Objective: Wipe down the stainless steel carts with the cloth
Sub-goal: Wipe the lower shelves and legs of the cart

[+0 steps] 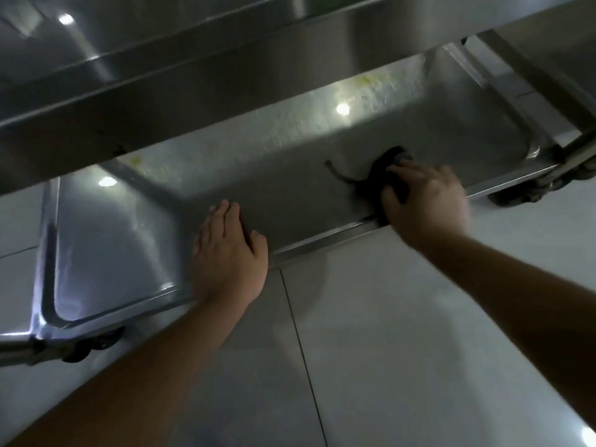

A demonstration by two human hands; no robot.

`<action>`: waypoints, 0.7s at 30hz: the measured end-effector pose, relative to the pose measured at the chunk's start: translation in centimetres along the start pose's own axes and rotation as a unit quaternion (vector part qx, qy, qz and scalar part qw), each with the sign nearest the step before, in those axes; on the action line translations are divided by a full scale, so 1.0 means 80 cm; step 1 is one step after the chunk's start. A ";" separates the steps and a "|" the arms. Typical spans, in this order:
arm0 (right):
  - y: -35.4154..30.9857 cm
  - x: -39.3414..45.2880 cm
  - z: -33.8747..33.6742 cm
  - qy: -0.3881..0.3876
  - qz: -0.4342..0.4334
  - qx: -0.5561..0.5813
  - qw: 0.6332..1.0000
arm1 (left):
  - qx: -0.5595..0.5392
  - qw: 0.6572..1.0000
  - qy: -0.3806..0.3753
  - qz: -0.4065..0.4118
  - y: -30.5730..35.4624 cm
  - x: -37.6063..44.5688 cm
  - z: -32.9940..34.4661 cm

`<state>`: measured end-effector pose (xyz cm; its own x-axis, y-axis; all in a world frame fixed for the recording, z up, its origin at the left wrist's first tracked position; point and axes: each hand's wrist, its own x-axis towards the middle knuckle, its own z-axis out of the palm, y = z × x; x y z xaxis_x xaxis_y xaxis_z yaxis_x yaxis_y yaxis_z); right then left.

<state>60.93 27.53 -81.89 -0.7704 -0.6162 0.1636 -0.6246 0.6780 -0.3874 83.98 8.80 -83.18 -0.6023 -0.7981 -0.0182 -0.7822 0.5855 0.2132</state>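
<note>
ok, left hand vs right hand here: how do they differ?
The left hand lies flat and empty on the bottom shelf near its front rim; the right hand grips a dark cloth further along. The left hand looks sharp, the right hand is motion-blurred. Both are bare and rest on the same shelf.

steel cart shelf (290, 175), dark cloth (383, 169), yellow smears (367, 80)
</note>
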 end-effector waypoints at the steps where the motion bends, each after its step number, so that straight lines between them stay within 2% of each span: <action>1: -0.022 -0.010 0.008 -0.019 -0.042 0.011 0.999 | 0.000 1.000 -0.006 0.001 0.000 0.000 -0.002; 4: -0.085 -0.037 0.031 -0.082 -0.142 0.037 0.986 | -0.010 1.000 -0.015 -0.003 -0.001 0.002 -0.004; 9: -0.150 -0.049 0.051 -0.163 -0.249 0.030 0.954 | -0.073 0.995 -0.069 0.010 -0.019 0.010 -0.019; 14: -0.175 -0.040 0.060 -0.210 -0.306 0.009 0.928 | -0.035 0.996 -0.076 0.018 -0.066 -0.010 -0.049; 21: -0.225 -0.036 0.078 -0.227 -0.351 -0.001 0.908 | 0.010 0.993 -0.112 0.025 -0.138 -0.043 -0.082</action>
<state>75.20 14.63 -81.04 -0.0499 -0.9985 -0.0203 -0.9422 0.0538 -0.3308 95.76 4.17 -79.05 -0.6594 -0.7175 -0.2245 -0.7518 0.6286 0.1990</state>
